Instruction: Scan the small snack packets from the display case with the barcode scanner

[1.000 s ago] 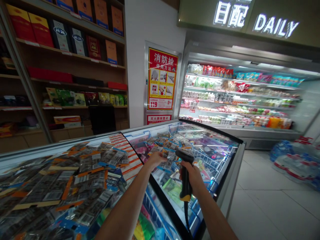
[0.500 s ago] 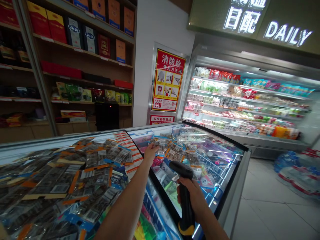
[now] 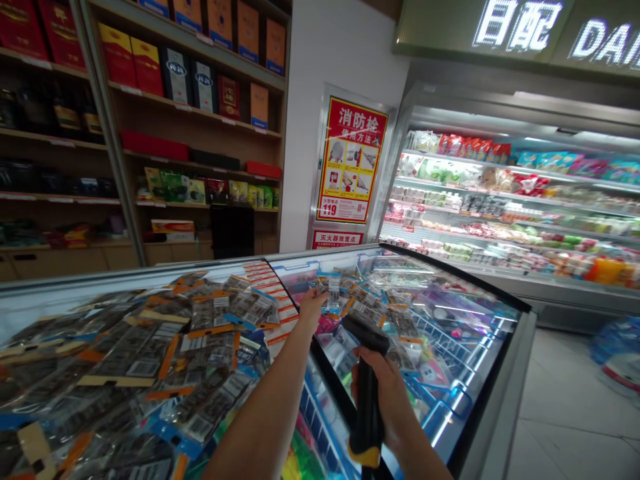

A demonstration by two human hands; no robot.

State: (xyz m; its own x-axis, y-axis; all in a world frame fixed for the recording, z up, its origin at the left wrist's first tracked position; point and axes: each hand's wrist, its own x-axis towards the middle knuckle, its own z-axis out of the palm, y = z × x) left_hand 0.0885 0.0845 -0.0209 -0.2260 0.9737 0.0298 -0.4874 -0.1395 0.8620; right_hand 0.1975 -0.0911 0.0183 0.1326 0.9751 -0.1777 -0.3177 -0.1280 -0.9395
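My left hand [image 3: 312,305] reaches over the glass lid [image 3: 450,293] of the chest freezer, fingers pinched at the near edge of a clear snack packet [image 3: 333,293] with a white barcode label. More packets with orange and blue edges [image 3: 363,301] lie beside it on the glass. In my right hand [image 3: 387,387] is a black and yellow barcode scanner [image 3: 369,400], my fingers wrapped round its grip. The scanner's head points forward and left, close to the packet. To the left spreads a large heap of similar dark packets [image 3: 135,353].
A black-edged lid frame [image 3: 333,373] runs between the heap and the glass, with blue wire baskets [image 3: 450,343] below. Behind stand a wooden shelf of boxed goods [image 3: 210,127], a red fire-hydrant notice [image 3: 353,160] and a lit chiller [image 3: 480,193]. Wrapped bottles [image 3: 620,353] stand on the right floor.
The view has turned left, so the surroundings sit further right. The scanner has come slightly closer to my left hand, and the barcode label on the packet there shows more clearly.
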